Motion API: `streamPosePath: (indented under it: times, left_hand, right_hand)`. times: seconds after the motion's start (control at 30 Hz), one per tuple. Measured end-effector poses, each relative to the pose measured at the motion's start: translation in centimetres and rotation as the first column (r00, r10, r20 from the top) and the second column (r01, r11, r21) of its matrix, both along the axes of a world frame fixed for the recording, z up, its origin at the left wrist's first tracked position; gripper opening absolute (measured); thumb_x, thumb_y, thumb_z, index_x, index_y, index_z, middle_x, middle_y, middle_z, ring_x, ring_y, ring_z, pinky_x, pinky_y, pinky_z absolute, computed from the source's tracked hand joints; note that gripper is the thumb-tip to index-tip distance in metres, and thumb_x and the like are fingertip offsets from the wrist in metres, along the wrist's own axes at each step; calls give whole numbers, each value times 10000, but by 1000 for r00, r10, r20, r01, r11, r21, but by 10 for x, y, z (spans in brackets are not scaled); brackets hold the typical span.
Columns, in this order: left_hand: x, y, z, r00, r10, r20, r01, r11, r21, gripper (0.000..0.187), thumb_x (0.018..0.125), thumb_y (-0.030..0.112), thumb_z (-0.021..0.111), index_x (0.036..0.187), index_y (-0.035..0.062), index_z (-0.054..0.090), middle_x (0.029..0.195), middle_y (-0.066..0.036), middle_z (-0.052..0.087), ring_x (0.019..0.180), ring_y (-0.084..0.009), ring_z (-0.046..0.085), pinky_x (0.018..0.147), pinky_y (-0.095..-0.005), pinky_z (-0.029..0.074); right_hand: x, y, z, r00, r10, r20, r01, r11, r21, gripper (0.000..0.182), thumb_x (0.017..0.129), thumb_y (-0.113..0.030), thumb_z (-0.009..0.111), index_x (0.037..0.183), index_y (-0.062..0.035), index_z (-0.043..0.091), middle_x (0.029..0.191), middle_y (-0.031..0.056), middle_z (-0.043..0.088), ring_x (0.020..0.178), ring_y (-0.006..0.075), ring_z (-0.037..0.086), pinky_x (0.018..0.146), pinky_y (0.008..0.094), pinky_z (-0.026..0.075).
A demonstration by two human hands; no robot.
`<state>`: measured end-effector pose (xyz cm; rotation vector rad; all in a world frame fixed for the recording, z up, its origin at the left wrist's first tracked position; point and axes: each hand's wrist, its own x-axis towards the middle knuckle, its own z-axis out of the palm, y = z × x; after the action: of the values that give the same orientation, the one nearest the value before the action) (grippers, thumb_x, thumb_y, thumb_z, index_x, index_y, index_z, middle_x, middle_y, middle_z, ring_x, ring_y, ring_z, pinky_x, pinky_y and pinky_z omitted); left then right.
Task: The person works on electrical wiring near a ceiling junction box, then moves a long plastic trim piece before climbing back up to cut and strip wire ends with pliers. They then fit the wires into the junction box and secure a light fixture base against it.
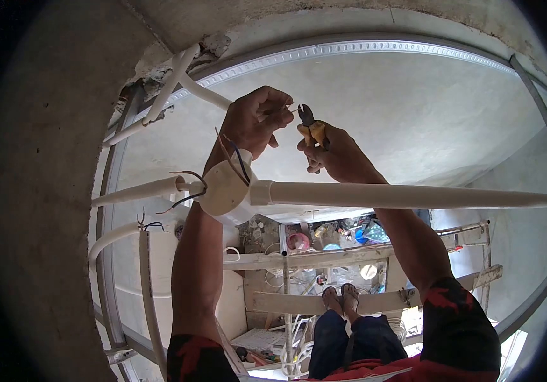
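Observation:
My left hand [254,124] is raised above the white round junction box [221,193], its thumb and fingers pinched on a thin wire [294,110]. The wire's end points toward the jaws of the cutting pliers [306,116]. My right hand [343,153] is wrapped around the yellow handles of these pliers, whose dark jaws are slightly apart near the wire. Brown and dark wires [238,159] stick out of the box beside my left wrist, and more wires [191,184] curl from its left side. A white conduit [413,195] runs from the box to the right, in front of my right forearm.
More white conduits [134,192] come in from the left, one with bare wire ends [150,224]. A metal ceiling channel [350,48] curves above. My feet [340,294] stand on a scaffold plank [292,302], high over a floor with a pink bucket [298,242] and scattered items.

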<state>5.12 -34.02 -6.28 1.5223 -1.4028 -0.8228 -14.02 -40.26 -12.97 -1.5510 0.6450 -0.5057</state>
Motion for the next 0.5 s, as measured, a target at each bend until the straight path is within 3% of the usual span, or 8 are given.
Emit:
streamPosePath:
  times: [0.13,0.33,0.47,0.5]
  left_hand:
    - [0,6,3,997,-52,-51,50,998,-36,358,944,123,690,1263,3,578,1094,-99,680,983,-155,662,666,-287,602]
    - [12,2,-7,986,-109,-126,103,993,-54,368,942,131,637,1286,18,572,1142,-120,666,1084,-212,657,737,-349,630]
    - [7,6,-11,998,8,59,-6,999,-34,229,982,45,604,1210,25,607,1178,-104,654,1122,-235,652,752,-343,657]
    - [9,7,-15,981,6,192,31,982,-185,230,978,52,613,1207,21,606,1210,-116,643,1131,-249,651,741,-348,660]
  right_hand:
    - [1,-2,-8,996,-8,85,6,1000,25,354,997,-134,599,1289,60,550,907,67,624,722,138,625,696,313,589]
    - [-3,-4,-10,998,-5,67,6,1000,-6,365,991,-146,625,1284,60,553,862,59,610,708,133,625,679,310,581]
    - [-3,-1,-25,997,-2,81,3,1000,-14,372,976,-146,647,1285,47,573,834,50,602,687,132,608,639,318,556]
    - [-3,0,-24,999,14,41,-13,999,-33,377,969,-102,636,1304,53,559,893,69,635,697,131,600,652,307,530]
